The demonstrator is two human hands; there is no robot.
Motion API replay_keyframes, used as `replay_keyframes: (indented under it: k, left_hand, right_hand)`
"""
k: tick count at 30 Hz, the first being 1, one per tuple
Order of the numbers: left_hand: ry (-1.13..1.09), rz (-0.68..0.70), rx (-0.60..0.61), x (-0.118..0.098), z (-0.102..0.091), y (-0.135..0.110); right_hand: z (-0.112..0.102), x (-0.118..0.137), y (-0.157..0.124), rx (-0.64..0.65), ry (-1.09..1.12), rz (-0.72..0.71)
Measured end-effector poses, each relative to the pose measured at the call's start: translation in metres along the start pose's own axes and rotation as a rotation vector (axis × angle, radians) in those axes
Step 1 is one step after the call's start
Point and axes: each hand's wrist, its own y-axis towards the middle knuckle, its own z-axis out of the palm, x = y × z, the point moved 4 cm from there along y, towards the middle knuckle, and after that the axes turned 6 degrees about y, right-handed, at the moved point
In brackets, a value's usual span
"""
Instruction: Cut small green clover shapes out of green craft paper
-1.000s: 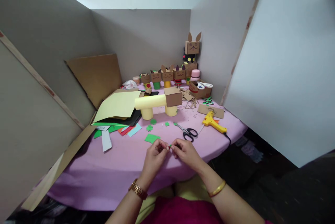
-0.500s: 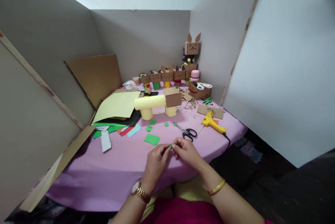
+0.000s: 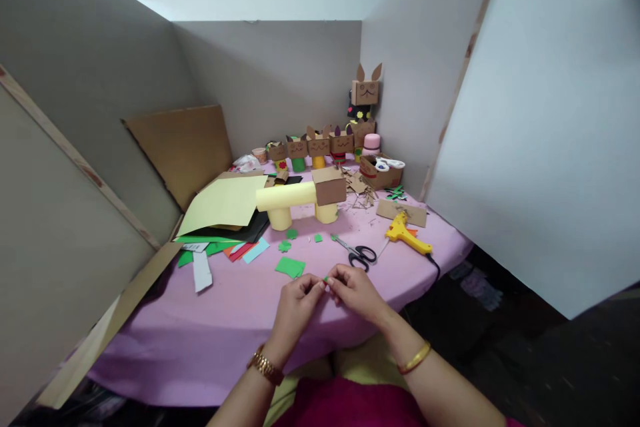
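A tiny piece of green paper (image 3: 326, 279) is pinched between the fingertips of both hands near the table's front edge. My left hand (image 3: 299, 304) is closed on it from the left, my right hand (image 3: 356, 292) from the right. Fingers hide most of its shape. Just beyond lie a folded green paper piece (image 3: 290, 266), a green flower-shaped cutout (image 3: 285, 246) and black-handled scissors (image 3: 361, 256). Farther back stands a pale yellow paper-tube figure (image 3: 286, 196) with a brown cardboard box head (image 3: 330, 186).
A yellow hot glue gun (image 3: 407, 234) rests at right, its cord running off the edge. Coloured sheets (image 3: 227, 200) are stacked at left. Several box-headed figures (image 3: 319, 147) line the back, beside a cardboard box (image 3: 383, 174) with white scissors. Partition walls surround the purple-covered table (image 3: 200, 347).
My left wrist has turned slightly, so the watch face shows less. Less of the green piece shows between the fingertips. Both hands stay in nearly the same place.
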Motion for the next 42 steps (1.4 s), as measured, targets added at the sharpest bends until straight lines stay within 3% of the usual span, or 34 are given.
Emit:
replay_keyframes:
  k: [10,19,27,34,42]
  left_hand:
    - [-0.135,-0.108,0.042,0.005,-0.001,0.006]
    - [-0.109,-0.062,0.078,-0.002,0.001,0.002]
    - [-0.082,0.019,0.090,0.000,-0.001,0.002]
    - [-0.043,0.074,0.078,-0.005,0.006,-0.003]
    - [-0.078,0.070,0.112,0.002,0.007,-0.001]
  right_hand:
    - [0.000,0.004,0.000,-0.028,-0.059,-0.064]
    - [0.004,0.012,-0.003,-0.019,-0.186,-0.143]
    - [0.006,0.011,-0.004,0.078,-0.188,-0.165]
    - [0.007,0.014,-0.005,0.053,-0.255,-0.226]
    - [0.005,0.012,-0.005,-0.008,-0.234,-0.198]
